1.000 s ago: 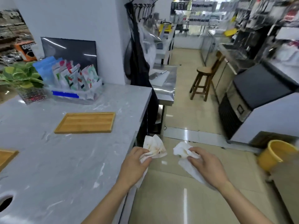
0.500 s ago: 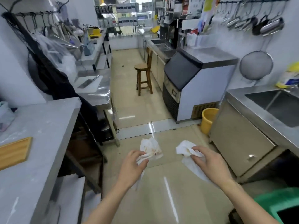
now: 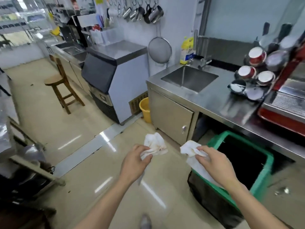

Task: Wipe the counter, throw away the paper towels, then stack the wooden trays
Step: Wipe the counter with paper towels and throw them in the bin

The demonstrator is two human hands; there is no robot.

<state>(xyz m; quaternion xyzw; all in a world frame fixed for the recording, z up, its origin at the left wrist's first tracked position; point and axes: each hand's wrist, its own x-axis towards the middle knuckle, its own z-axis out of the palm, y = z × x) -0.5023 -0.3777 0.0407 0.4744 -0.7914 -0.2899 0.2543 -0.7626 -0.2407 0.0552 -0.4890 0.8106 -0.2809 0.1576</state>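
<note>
My left hand [image 3: 134,162] grips a crumpled, stained white paper towel [image 3: 155,145] held over the floor. My right hand [image 3: 214,164] grips a second crumpled paper towel [image 3: 189,150], whose tail hangs down over the near left rim of a green bin [image 3: 262,180] lined with a black bag. The bin stands on the floor under the steel counter, its mouth wide and dark. The left towel is to the left of the bin, not above it. The marble counter and the wooden trays are out of view.
A steel counter with a sink [image 3: 189,78] and running tap stands ahead right, with cups [image 3: 245,71] and a red espresso machine [image 3: 283,103] beside it. An ice machine [image 3: 113,76], a yellow bucket [image 3: 145,109] and a wooden stool [image 3: 61,86] stand along the aisle.
My view has swung right, away from the marble counter and wooden tray, to the sink counter and the green bin. Both hands still hold their towels, the right one now at the bin's rim.
</note>
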